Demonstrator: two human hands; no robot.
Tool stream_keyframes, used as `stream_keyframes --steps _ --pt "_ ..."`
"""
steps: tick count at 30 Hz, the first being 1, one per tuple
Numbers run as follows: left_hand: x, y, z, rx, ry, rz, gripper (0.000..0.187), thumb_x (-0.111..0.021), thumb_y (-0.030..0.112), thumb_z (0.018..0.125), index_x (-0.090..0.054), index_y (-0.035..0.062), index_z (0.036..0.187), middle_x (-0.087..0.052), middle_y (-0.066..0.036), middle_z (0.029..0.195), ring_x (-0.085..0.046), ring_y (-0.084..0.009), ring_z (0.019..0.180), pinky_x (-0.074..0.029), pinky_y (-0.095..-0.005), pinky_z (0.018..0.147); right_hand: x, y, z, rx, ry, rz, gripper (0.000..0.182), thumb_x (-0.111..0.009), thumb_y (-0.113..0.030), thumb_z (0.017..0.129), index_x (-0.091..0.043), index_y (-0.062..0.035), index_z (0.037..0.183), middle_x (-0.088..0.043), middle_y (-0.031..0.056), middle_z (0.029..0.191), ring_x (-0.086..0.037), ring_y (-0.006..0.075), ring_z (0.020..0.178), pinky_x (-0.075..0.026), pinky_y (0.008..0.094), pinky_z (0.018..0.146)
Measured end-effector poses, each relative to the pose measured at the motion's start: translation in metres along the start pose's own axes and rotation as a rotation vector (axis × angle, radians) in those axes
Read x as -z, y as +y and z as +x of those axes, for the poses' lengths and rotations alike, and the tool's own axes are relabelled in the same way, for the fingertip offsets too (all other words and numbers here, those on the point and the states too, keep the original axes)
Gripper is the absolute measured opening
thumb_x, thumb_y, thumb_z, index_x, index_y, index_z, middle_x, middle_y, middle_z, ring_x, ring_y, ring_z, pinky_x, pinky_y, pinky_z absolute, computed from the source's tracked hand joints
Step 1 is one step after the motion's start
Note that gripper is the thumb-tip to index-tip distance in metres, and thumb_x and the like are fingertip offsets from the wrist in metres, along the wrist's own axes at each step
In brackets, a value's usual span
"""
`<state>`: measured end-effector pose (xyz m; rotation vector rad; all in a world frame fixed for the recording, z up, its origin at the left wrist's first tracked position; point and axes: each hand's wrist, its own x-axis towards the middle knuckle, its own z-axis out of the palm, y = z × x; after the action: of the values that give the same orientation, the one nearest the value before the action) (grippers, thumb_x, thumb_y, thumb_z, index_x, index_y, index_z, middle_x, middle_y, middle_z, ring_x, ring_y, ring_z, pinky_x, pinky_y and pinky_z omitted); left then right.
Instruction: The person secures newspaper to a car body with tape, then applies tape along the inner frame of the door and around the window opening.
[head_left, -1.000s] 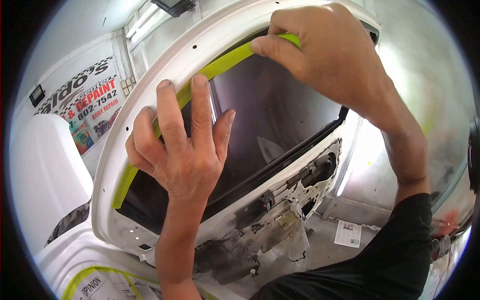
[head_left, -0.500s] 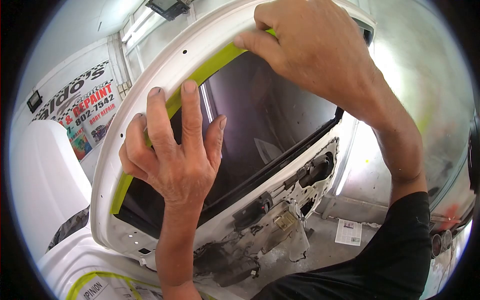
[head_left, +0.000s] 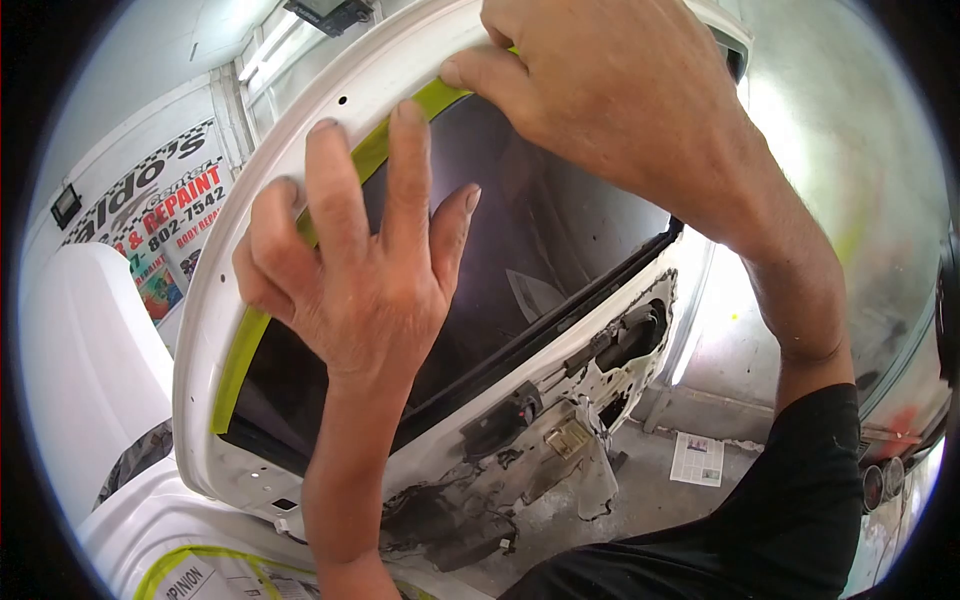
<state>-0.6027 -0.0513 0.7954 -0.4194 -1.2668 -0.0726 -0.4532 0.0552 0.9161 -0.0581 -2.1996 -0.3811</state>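
A white car door [head_left: 205,400] stands tilted before me, with dark window glass [head_left: 560,220] in its frame. Yellow-green tape [head_left: 238,370] runs along the upper edge of the window opening. My left hand [head_left: 360,250] presses on the tape and frame with its fingers spread, nothing held in it. Higher up, my right hand [head_left: 610,100] has thumb and fingers pinched together at the tape by the top of the frame; its fingertips are partly hidden.
White car body with taped newspaper [head_left: 190,582] is at the lower left. A banner [head_left: 165,215] hangs on the left wall. Newspaper [head_left: 697,460] lies on the floor, and round cans [head_left: 874,487] stand at the right. A lamp [head_left: 328,14] is overhead.
My left hand has slid up and right along the taped frame. My right hand has shifted slightly left, still pinched. The door appears a little further left in view.
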Motion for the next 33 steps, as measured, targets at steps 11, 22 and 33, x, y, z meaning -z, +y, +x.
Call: stream_keyframes --steps 11,22,33 --pt "0.001 0.013 0.012 -0.027 -0.04 0.057 0.054 -0.058 0.058 0.099 -0.065 0.0248 0.141 -0.051 -0.01 0.142 -0.045 -0.0322 0.122 -0.035 -0.052 0.104 -0.067 0.076 -0.021 0.689 0.415 0.724 0.048 -0.077 -0.019 0.084 -0.065 -0.0088 0.129 -0.071 0.0146 0.089 -0.072 0.029 0.083 -0.057 0.0431 0.082" --pt "0.0 0.017 0.011 -0.027 -0.018 0.081 0.06 -0.06 0.058 0.098 -0.06 0.0236 0.147 -0.05 -0.01 0.145 -0.043 -0.0306 0.127 -0.033 -0.0526 0.107 0.017 0.148 -0.024 -0.004 -0.052 -0.042 0.025 -0.063 -0.022 0.098 -0.068 -0.0099 0.118 -0.062 0.0092 0.084 -0.063 0.0228 0.073 -0.055 0.0325 0.067" --pt "-0.002 0.014 0.007 -0.028 -0.023 0.068 0.059 -0.059 0.059 0.098 -0.06 0.0253 0.147 -0.049 -0.01 0.145 -0.041 -0.0297 0.131 -0.032 -0.0527 0.11 -0.02 0.179 -0.019 0.362 0.145 -0.483 0.049 -0.044 -0.014 0.109 -0.047 -0.0343 0.154 -0.054 0.0122 0.094 -0.06 0.0193 0.072 -0.055 0.0306 0.053"
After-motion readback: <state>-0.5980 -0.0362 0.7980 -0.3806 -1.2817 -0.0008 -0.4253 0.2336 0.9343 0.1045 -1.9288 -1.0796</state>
